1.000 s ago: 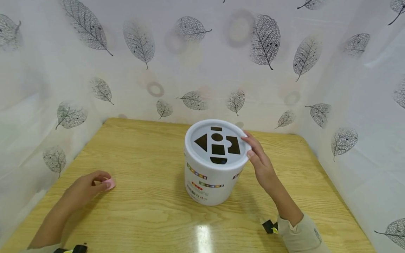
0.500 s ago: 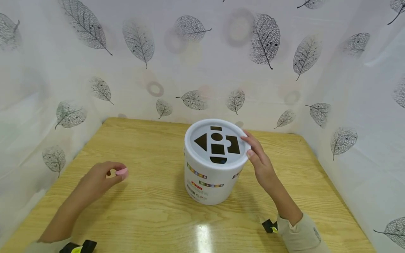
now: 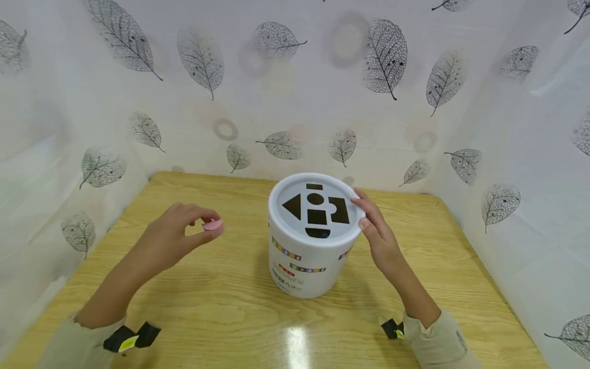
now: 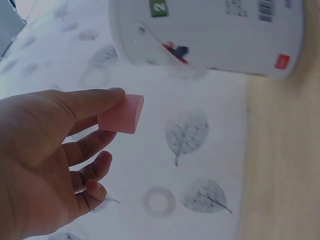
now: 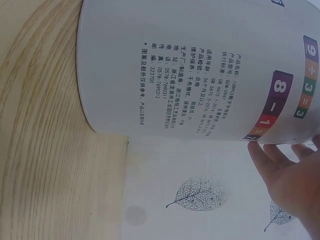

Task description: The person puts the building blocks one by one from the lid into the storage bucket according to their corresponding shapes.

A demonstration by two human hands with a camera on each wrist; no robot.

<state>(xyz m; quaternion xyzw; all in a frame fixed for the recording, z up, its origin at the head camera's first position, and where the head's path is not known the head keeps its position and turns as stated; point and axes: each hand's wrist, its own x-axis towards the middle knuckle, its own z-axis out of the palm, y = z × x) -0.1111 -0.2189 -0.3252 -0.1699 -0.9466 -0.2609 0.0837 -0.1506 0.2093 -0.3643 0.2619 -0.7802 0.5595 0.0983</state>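
A small pink half-round block is pinched between the thumb and fingers of my left hand, raised above the table left of the bucket. In the left wrist view the block shows a flat side and a curved end, and the other fingers are loosely bent. The white cylindrical bucket stands upright, its lid cut with several dark shaped holes: triangle, circle, square and others. My right hand rests against the bucket's right upper rim, fingers fairly straight; the right wrist view shows the fingertips touching the printed wall.
The wooden table runs beneath both hands. A pale curtain with leaf prints encloses its back and both sides. Black straps with yellow tags sit at the left wrist and the right wrist.
My left hand has lifted the pink block off the table at the left and carried it up and rightward, closer to the bucket. The right hand and bucket have stayed put.
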